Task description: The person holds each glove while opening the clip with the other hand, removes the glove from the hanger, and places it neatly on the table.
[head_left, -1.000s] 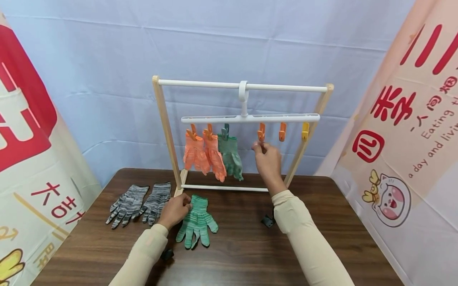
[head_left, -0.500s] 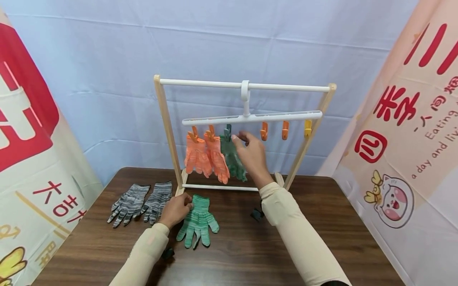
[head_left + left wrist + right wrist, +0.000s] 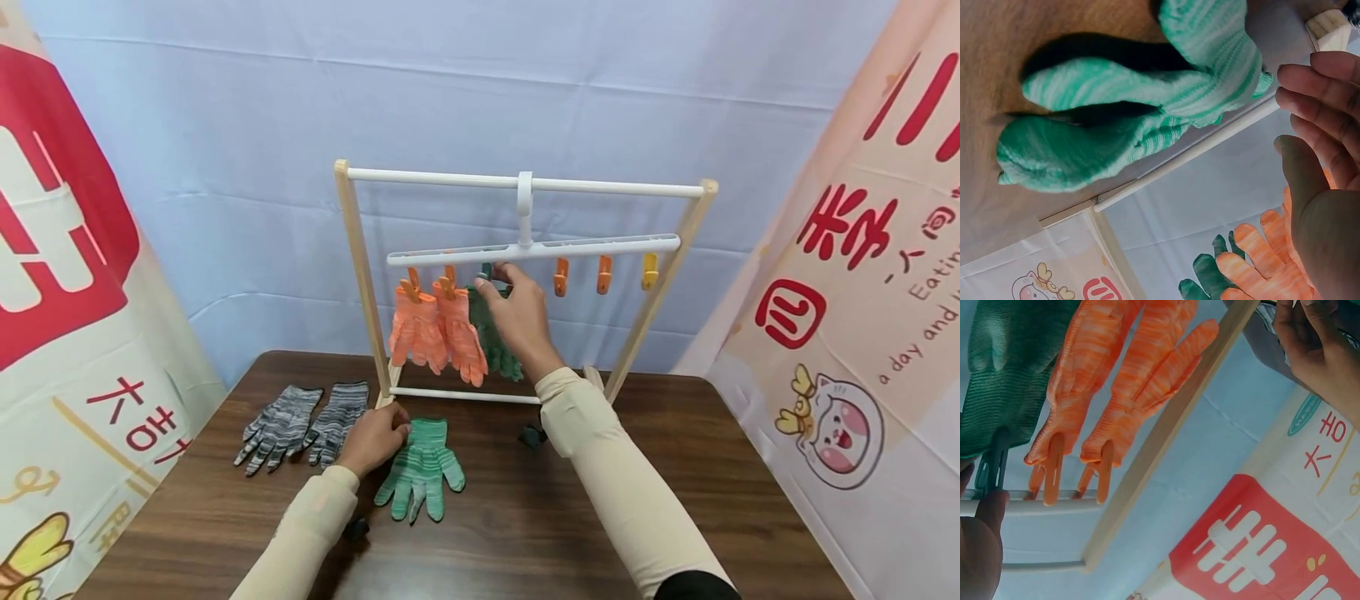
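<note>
My right hand [image 3: 521,321] pinches a dark green clothespin [image 3: 991,465] between thumb and finger in the right wrist view. That clothespin grips the cuff of a hanging dark green glove [image 3: 487,337], partly covered by my hand in the head view. Two orange gloves [image 3: 417,333] hang to its left from orange clothespins [image 3: 1054,469]. On the table, my left hand [image 3: 377,437] lies by the cuff of a light green striped glove [image 3: 423,467]. Its fingers look relaxed and hold nothing in the left wrist view; whether a fingertip touches the cuff, I cannot tell.
A white hanger [image 3: 600,247] hooks onto the top bar of a wooden rack [image 3: 360,275]. Two orange clothespins [image 3: 603,275] and a yellow clothespin [image 3: 649,272] hang at its right. Two grey striped gloves [image 3: 281,425] lie on the brown table [image 3: 525,533], left of my left hand.
My right hand has moved left from below an orange clothespin to the dark green clothespin, which it now pinches. My left hand has stayed beside the light green glove.
</note>
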{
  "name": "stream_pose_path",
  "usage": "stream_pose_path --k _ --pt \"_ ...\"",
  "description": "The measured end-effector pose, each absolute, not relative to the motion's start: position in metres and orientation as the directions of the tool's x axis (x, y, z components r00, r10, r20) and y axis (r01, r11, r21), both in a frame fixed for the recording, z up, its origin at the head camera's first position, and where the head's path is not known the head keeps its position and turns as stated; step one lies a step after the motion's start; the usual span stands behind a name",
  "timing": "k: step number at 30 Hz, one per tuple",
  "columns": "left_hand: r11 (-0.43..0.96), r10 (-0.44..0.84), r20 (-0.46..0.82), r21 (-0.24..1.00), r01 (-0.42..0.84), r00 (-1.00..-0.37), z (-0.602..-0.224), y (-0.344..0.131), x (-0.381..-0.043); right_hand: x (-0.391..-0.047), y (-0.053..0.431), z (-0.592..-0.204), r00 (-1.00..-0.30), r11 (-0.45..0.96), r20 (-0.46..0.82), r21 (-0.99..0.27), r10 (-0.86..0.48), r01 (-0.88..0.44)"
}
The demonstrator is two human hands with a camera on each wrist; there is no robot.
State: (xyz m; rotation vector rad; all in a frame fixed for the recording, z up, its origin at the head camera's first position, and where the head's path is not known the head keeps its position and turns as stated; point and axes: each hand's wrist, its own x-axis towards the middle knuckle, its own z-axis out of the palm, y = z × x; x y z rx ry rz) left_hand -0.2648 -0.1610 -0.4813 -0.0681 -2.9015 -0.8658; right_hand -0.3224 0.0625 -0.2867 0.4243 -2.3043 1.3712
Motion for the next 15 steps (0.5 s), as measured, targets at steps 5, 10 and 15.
stream_pose_path --k 5,10,15 --pt "0.826 0.036 0.158 0.551 0.118 -0.987 -0.47 -0.155 -0.264 -0.321 0.063 -0.285 -0.855 0.462 0.515 -0.746 -0.055 -0.479" --pt "0.785 0.086 0.201 0.59 0.19 -0.976 -0.451 -0.142 -0.262 -0.319 0.063 -0.283 -0.852 0.488 0.521 -0.731 -0.051 -0.477" --pt "0.736 0.14 0.215 0.63 0.247 -0.967 -0.434 -0.126 -0.262 -0.318 0.063 -0.282 -0.841 0.515 0.538 -0.708 -0.05 -0.484"
